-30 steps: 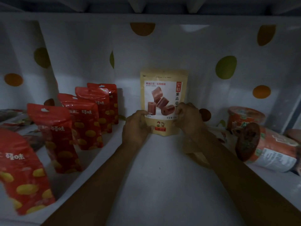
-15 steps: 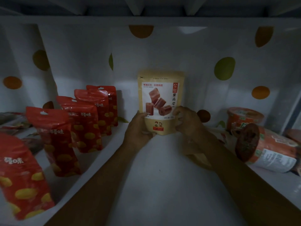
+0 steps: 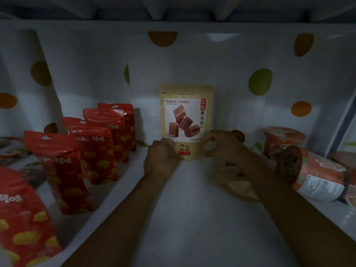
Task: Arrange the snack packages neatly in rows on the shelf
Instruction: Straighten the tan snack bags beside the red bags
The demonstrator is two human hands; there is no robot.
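Note:
A yellow snack pouch (image 3: 185, 120) with pictures of red fruit rolls stands upright at the back of the white shelf (image 3: 188, 218). My left hand (image 3: 160, 158) grips its lower left corner with curled fingers. My right hand (image 3: 223, 149) pinches its lower right edge between thumb and fingers. A second yellow pouch (image 3: 238, 186) lies flat on the shelf, partly hidden under my right forearm. On the left, several red snack pouches (image 3: 96, 149) with yellow spots stand in a row running from front to back.
Orange cup-noodle tubs sit on the right, one upright (image 3: 283, 139) and one on its side (image 3: 316, 176). A white backdrop with coloured dots (image 3: 260, 81) closes the back. Flat packets (image 3: 11, 149) lie at the far left. The upper shelf hangs close overhead.
The yellow pouch stays upright between both hands. My right hand's fingers have shifted slightly lower on its edge. The view has shifted a little.

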